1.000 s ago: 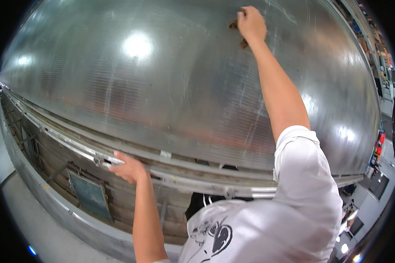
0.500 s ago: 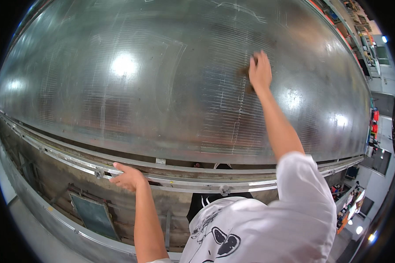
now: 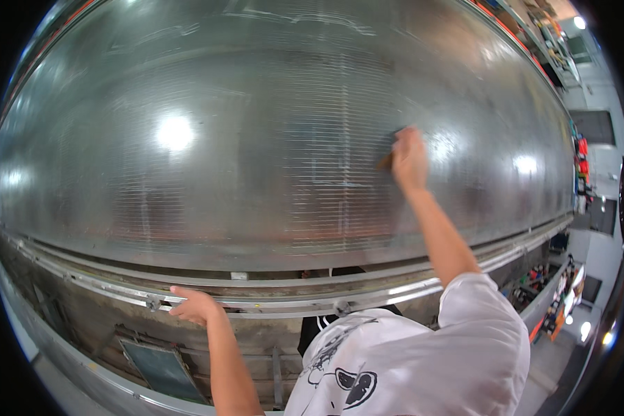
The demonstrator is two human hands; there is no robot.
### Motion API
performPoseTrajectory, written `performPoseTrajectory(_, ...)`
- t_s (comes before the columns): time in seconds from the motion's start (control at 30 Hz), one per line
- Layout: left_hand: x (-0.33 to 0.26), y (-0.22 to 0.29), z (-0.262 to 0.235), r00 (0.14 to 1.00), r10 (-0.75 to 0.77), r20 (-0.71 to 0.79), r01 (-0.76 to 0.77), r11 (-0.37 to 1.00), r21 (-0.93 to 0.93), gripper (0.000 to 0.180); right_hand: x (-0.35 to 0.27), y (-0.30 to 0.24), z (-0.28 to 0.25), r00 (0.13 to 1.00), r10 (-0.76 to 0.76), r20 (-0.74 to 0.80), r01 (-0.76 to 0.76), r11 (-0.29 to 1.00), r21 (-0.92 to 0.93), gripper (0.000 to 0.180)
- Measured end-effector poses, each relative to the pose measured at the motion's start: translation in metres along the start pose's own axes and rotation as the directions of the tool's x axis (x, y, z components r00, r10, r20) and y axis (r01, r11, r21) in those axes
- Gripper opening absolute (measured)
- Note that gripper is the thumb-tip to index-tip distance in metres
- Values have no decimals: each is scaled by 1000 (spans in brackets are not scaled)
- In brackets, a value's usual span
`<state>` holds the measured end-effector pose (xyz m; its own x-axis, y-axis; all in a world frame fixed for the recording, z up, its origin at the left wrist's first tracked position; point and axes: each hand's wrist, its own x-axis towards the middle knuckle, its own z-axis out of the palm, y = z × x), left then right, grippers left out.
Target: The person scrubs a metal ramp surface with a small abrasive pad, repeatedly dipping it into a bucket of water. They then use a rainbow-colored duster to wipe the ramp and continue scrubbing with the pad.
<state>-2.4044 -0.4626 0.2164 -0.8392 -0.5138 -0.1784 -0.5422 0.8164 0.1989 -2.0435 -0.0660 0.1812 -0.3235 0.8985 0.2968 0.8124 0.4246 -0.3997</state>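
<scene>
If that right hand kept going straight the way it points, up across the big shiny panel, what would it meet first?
Nothing obvious: the right hand, pressing a small brown pad, points up the ribbed shiny panel. That stretch looks bare up to the panel's top edge, though glare and fisheye bending make depth uncertain.

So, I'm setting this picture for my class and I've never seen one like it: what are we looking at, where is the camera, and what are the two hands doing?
The picture comes from a wide fisheye camera worn on a person's head, looking down and forward, so straight edges bend toward the rim. There is no machine: the two bare arms rising from the lower edge belong to the wearer, whose white printed T-shirt fills the bottom. In front lies a large, shiny ribbed metal sheet reflecting ceiling lights. The right hand is stretched out onto the sheet, pressing a small brownish thing against it; what exactly it is cannot be told. The left hand grips the metal rail running along the sheet's near edge. Shelves with colourful items show at the far right.
</scene>
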Motion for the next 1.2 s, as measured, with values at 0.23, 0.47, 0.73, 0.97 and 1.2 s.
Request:
performPoseTrajectory(0.23, 5, 4, 14, 999, 12, -51, -11, 1000, 25, 93, 176, -114, 118, 977, -159, -141, 132, 975, -181, 26)
performPoseTrajectory(0.47, 17, -8, 10, 997, -12, -81, 15, 999, 39, 94, 30, -290, 171, 821, -569, -35, 540, 756, 369, 21)
performPoseTrajectory(0.73, 18, -10, 2, 998, 60, 9, -58, 991, -124, 92, -6, 25, 2, 980, 197, 24, -198, 970, 141, 40)
performPoseTrajectory(0.97, 42, -81, 3, 814, 421, 400, -218, 859, -463, 104, -142, -78, -13, 907, 407, 103, -420, 872, 250, 53)
performPoseTrajectory(1.2, 269, -117, -61, 536, 428, 728, 136, 807, -574, 83, -120, -236, 76, 969, 246, -35, -247, 968, -46, 44)
